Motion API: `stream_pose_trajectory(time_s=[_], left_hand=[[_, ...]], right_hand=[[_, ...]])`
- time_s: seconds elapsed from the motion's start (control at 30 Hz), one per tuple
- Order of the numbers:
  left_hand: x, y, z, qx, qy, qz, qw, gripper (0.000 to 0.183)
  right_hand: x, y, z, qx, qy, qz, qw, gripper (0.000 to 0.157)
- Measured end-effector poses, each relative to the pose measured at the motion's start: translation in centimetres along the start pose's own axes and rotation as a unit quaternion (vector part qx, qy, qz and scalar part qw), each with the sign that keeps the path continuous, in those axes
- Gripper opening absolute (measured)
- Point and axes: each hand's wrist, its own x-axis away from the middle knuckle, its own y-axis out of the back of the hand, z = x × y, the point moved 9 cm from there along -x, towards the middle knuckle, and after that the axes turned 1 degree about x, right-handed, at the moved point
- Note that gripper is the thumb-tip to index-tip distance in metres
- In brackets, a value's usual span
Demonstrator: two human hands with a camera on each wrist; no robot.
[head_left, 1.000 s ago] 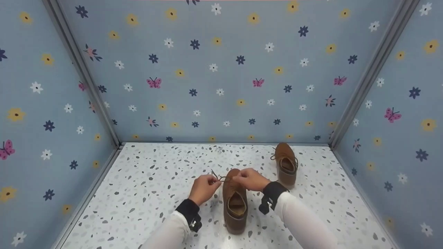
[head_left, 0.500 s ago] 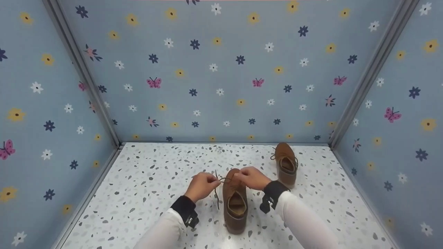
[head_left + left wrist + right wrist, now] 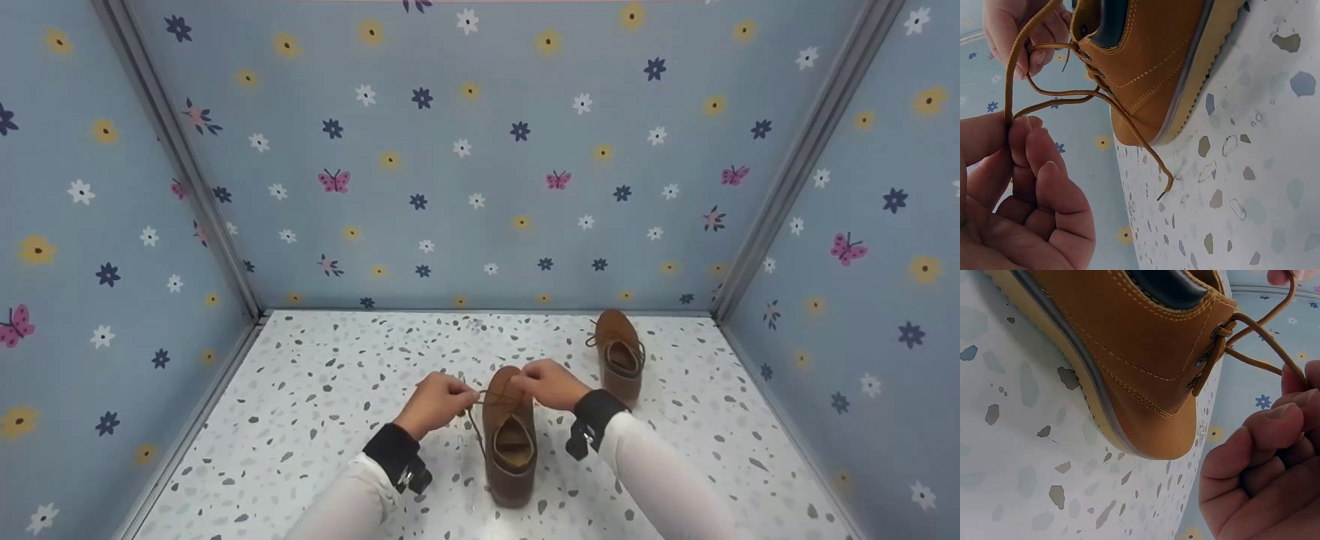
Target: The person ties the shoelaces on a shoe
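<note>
A tan lace-up boot (image 3: 511,480) stands upright on the speckled floor, toe pointing away from me. My left hand (image 3: 437,403), at the boot's left, pinches a brown shoelace (image 3: 1010,73) between thumb and index finger. Across the toe, my right hand (image 3: 555,386) pinches another part of the lace (image 3: 1278,349). Lace strands stretch between the two hands above the eyelets. One loose lace end (image 3: 1151,154) dangles at the boot's left side. In the right wrist view the boot's side (image 3: 1145,365) shows, with a lace loop hanging over the eyelets.
A second tan boot (image 3: 621,386), its lace tied in a bow, stands farther back on the right. Flowered blue panels (image 3: 480,172) enclose the speckled floor (image 3: 337,420) at the back and both sides.
My left hand has shifted slightly left. The free lace end by it, first pointing up, now hangs down along the boot's side. My right hand has moved only slightly.
</note>
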Motion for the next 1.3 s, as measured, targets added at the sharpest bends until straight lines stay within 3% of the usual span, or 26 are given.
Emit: stream_pose_trajectory(time_s=[0.37,0.73,0.97,1.1,1.3], left_hand=[[0.5,-1.1,-0.3,0.069,0.017,0.005,0.9974,0.017],[0.9,-4.3,-0.7,0.130,0.028,0.031,0.9906,0.015],[1.3,-7.2,-2.1,0.165,0.003,0.103,0.9809,0.011],[1.1,-7.4,-2.5,0.148,-0.008,0.103,0.9836,0.010],[1.0,-6.9,-2.4,0.063,-0.037,0.096,0.9927,0.011]], right_hand=[[0.3,0.6,0.3,0.022,-0.009,0.018,1.000,0.039],[0.2,1.6,0.9,0.055,0.012,0.036,0.998,0.034],[0.2,1.7,1.0,0.064,0.025,0.035,0.997,0.030],[0.2,1.7,1.0,0.064,0.021,0.037,0.997,0.029],[0.1,1.6,0.8,0.070,0.011,0.039,0.997,0.029]])
